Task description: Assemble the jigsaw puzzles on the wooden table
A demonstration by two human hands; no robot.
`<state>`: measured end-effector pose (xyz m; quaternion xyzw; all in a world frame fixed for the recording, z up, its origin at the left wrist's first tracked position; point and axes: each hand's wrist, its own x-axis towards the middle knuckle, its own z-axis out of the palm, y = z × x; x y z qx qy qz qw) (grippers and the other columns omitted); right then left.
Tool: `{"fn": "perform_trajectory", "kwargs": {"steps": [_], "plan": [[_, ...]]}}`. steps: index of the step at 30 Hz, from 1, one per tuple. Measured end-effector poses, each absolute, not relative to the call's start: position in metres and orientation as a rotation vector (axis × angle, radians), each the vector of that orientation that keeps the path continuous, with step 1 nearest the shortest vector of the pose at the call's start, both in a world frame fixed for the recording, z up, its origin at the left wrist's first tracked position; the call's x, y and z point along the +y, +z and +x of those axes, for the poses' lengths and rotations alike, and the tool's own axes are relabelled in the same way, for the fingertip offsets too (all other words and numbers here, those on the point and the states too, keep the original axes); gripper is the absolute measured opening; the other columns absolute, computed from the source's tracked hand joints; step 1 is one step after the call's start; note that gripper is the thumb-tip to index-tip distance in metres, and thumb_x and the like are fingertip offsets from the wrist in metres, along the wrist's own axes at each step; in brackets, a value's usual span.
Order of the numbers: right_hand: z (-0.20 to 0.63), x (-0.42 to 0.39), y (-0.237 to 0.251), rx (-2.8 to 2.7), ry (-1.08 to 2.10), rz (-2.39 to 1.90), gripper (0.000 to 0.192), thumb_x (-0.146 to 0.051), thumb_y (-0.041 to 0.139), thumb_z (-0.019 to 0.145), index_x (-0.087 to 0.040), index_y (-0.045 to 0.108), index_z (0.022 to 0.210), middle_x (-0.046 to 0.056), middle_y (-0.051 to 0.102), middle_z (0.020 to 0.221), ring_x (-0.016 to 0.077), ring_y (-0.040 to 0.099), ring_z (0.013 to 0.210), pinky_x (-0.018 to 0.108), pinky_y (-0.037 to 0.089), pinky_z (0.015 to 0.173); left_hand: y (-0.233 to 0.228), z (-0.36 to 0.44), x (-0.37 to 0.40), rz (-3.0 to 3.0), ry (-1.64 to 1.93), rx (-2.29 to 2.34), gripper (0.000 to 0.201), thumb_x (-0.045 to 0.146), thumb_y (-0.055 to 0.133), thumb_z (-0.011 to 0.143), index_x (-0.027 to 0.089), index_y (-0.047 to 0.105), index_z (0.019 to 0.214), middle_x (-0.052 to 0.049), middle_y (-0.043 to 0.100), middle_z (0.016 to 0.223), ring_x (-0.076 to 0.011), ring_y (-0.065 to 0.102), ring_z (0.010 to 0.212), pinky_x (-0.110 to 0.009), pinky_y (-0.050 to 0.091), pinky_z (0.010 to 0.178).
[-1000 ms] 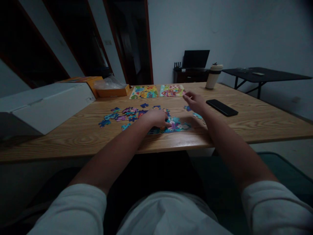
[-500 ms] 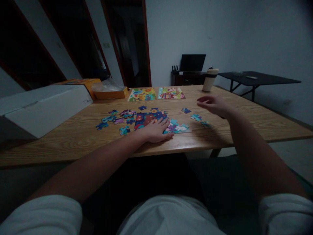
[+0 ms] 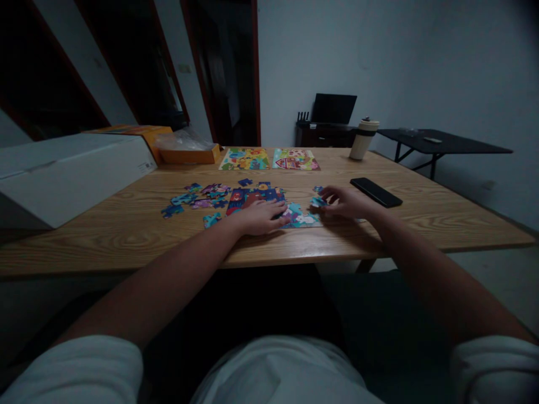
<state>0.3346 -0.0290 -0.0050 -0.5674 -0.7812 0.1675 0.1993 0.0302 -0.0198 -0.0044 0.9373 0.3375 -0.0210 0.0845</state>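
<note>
Touching right fingers point(image 3: 326, 197): puzzle piece point(image 3: 316, 202)

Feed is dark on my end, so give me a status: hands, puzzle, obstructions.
Left hand flat on part-built puzzle. Right hand pinching loose piece beside it. Phone just right, apart.

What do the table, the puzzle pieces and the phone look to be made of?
Table: wood or wood-look laminate, matte, with visible grain. Puzzle pieces: probably printed cardboard, flat and colourful. Phone: dark slab, likely glass-fronted; the dim light shows little more.
</note>
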Motion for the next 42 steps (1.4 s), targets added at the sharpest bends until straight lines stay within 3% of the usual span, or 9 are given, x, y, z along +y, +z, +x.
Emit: {"fn": "perform_trajectory", "kwargs": {"steps": [5,8,15,28,32,36,39,42], "plan": [[0.305,-0.025,-0.014,-2.384,0.419,-1.353,0.038,-0.02,0.065,0.08,-0.02,0.068,0.118,0.01,0.068,0.115,0.0222,0.064,0.097,0.033,0.05,0.086,-0.007,0.031,-0.021,2.777,-0.062,1.043,0.074,0.067,0.017,0.096,0.022,0.03,0.153,-0.009,0.02,0.162,-0.0283,0.019,0.148,-0.046,0.015,0.117],[0.3,-0.026,-0.019,-2.417,0.363,-1.277,0.028,-0.025,0.059,0.088,-0.021,0.071,0.112,0.01,0.067,0.116,0.0228,0.062,0.102,0.036,0.047,0.094,-0.004,0.033,-0.025,2.794,-0.061,1.025,0.073,0.066,0.02,0.096,0.022,0.029,0.154,-0.008,0.019,0.162,-0.0292,0.017,0.148,-0.048,0.014,0.117],[0.298,-0.033,-0.017,-2.406,0.274,-1.309,0.025,-0.034,0.059,0.09,-0.02,0.073,0.105,0.01,0.07,0.104,0.0232,0.063,0.094,0.037,0.048,0.089,-0.002,0.039,-0.032,2.839,-0.041,0.966,0.068,0.065,0.023,0.097,0.025,0.036,0.151,-0.007,0.028,0.16,-0.0283,0.02,0.147,-0.047,0.016,0.115],[0.297,-0.029,-0.025,-2.422,0.203,-1.295,0.026,-0.036,0.058,0.091,-0.02,0.075,0.102,0.012,0.068,0.108,0.024,0.062,0.097,0.04,0.046,0.093,-0.006,0.041,-0.035,2.876,-0.09,0.966,0.077,0.071,0.023,0.092,0.025,0.028,0.154,-0.009,0.023,0.161,-0.0304,0.023,0.146,-0.047,0.017,0.114],[0.322,-0.029,-0.014,-2.171,0.263,-1.294,0.03,-0.039,0.055,0.092,-0.021,0.076,0.102,0.012,0.066,0.119,0.025,0.061,0.108,0.038,0.048,0.092,-0.009,0.04,-0.036,2.835,-0.138,0.986,0.084,0.075,0.019,0.09,0.024,0.019,0.157,-0.008,0.014,0.163,-0.0319,0.015,0.149,-0.052,0.013,0.116],[0.371,-0.042,0.0,-1.839,0.248,-1.437,0.042,-0.049,0.049,0.094,-0.023,0.069,0.119,0.01,0.068,0.117,0.0248,0.064,0.101,0.036,0.052,0.083,-0.011,0.039,-0.041,2.806,-0.184,0.986,0.093,0.08,0.018,0.087,0.019,0.013,0.158,-0.009,0.007,0.163,-0.033,0.006,0.15,-0.055,0.011,0.117],[0.402,-0.061,-0.002,-1.956,0.258,-1.696,0.05,-0.057,0.055,0.087,-0.021,0.069,0.12,0.012,0.07,0.11,0.0271,0.066,0.094,0.039,0.053,0.078,-0.009,0.039,-0.048,2.811,-0.183,0.989,0.095,0.08,0.018,0.086,0.018,0.013,0.158,-0.011,0.007,0.163,-0.0334,0.006,0.15,-0.056,0.012,0.117],[0.415,-0.081,-0.01,-2.148,0.259,-1.807,0.056,-0.058,0.06,0.083,-0.021,0.066,0.126,0.012,0.069,0.117,0.0289,0.065,0.097,0.04,0.052,0.081,-0.006,0.04,-0.053,2.816,-0.175,0.992,0.095,0.08,0.019,0.087,0.017,0.016,0.157,-0.012,0.009,0.162,-0.0342,0.008,0.149,-0.057,0.014,0.116]]}}
